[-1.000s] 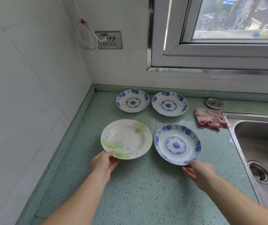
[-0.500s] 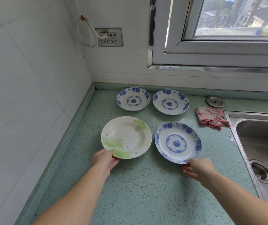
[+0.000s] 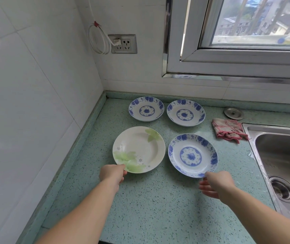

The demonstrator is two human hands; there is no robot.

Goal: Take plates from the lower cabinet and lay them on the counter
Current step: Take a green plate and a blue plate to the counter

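On the counter [image 3: 158,208] four plates lie flat in a square: green plate [image 3: 139,149], blue plate [image 3: 192,155] just beside it at 3 o'clock, back-left plate [image 3: 146,109] and back-right plate [image 3: 185,112] at their 12 o'clock. Left hand [image 3: 112,175] pinches the green plate's rim at 7 o'clock, thumb on top. Right hand [image 3: 217,184] is at the blue plate's 5 o'clock rim, fingers straight and spread, holding nothing; contact with the rim is unclear.
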